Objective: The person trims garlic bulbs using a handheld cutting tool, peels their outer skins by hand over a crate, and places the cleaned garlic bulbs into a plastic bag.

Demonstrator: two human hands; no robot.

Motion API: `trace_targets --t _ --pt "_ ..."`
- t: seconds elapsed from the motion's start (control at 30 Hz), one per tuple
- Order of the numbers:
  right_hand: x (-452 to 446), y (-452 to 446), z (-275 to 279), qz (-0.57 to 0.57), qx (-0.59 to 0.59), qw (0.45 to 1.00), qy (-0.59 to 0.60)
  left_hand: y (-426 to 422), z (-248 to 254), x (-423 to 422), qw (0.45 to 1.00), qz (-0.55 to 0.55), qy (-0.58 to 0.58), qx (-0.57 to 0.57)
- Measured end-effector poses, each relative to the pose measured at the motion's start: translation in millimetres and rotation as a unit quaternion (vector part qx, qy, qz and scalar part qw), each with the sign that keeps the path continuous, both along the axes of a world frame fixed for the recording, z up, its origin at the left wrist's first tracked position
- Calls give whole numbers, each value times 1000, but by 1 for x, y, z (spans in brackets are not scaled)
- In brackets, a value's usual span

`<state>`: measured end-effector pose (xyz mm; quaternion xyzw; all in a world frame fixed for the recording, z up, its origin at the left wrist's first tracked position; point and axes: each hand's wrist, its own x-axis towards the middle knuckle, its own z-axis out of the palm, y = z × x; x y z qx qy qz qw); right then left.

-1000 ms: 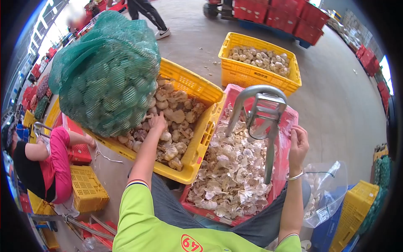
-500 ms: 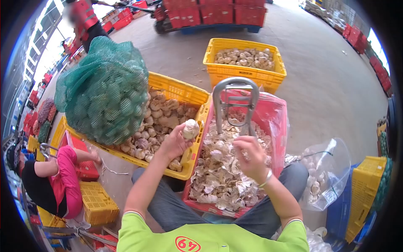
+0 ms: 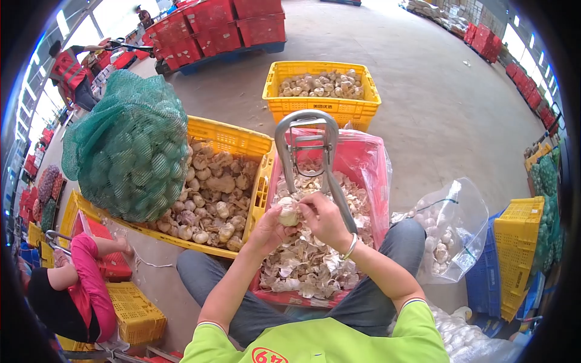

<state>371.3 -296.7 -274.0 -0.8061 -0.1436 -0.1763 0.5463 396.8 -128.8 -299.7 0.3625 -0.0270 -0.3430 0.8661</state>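
My left hand (image 3: 267, 233) is closed around a whitish garlic bulb (image 3: 288, 213), held above the red crate. My right hand (image 3: 327, 222) meets it from the right, thumb and fingertips pinching at the bulb's side. Under both hands, the red crate (image 3: 380, 175), lined with clear plastic, is heaped with loose garlic skins (image 3: 302, 266). A grey metal frame (image 3: 307, 115) with a curved top stands over this crate, just beyond my hands. To the left, a yellow crate (image 3: 261, 181) holds many garlic bulbs (image 3: 209, 181).
A full green mesh sack (image 3: 130, 151) rests on the left crate. Beyond the red crate stands another yellow crate (image 3: 324, 109) of bulbs. A clear bag (image 3: 451, 236) of garlic lies right. One person (image 3: 72, 272) sits at left; another (image 3: 72, 75) handles a pallet of red crates (image 3: 212, 36).
My left hand has brought the garlic bulb rightward and down over the red crate. My right hand has moved left to meet it. The view has turned right; the pallet appears further left.
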Motion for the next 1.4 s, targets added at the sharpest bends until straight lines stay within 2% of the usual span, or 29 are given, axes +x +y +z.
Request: trace_targets --t 0.07,0.1,0.2,0.3,0.4,0.5,0.6,0.7,0.8,0.9,1.0,1.1,1.13,1.17,1.2,1.3,1.4 --pt "0 1 1 25 145 981 129 3 -2 2 999 -3 -34 -12" --pt "1 1 -1 41 194 968 152 2 -2 3 999 -3 -23 -36" --pt "0 4 -2 54 265 947 171 -1 -3 4 997 -9 13 -78" --pt "1 1 -5 40 287 938 190 0 13 -3 1000 -1 -13 1" --pt "6 -4 -11 35 278 938 205 9 5 3 996 -39 -67 53" --pt "7 -5 -18 30 249 947 203 4 7 0 990 12 -97 99" --pt "7 -9 -15 19 126 972 197 1 -7 2 971 77 -170 148" --pt "6 -3 -7 92 151 968 181 2 -7 2 945 93 -252 187" --pt "6 -2 -14 148 93 965 196 4 -14 3 908 73 -322 257" --pt "7 -2 -15 192 260 885 334 1 -14 -3 857 107 -360 352" --pt "9 -2 -16 218 456 768 394 1 -14 -3 828 124 -370 403" --pt "7 -4 -15 223 419 759 446 -8 -26 -5 888 171 -338 261" --pt "6 -11 -8 180 240 886 354 -8 -25 -5 901 170 -321 239" --pt "3 -21 1 129 47 961 238 -8 -25 -5 912 169 -304 217" --pt "-1 -29 14 72 -148 980 108 -7 -22 -4 922 169 -288 195" --pt "-21 -50 47 -111 -34 992 55 -5 -17 2 924 169 -283 192" --pt "-24 -73 -18 -163 -210 964 -11 -13 -19 9 917 181 -305 184"
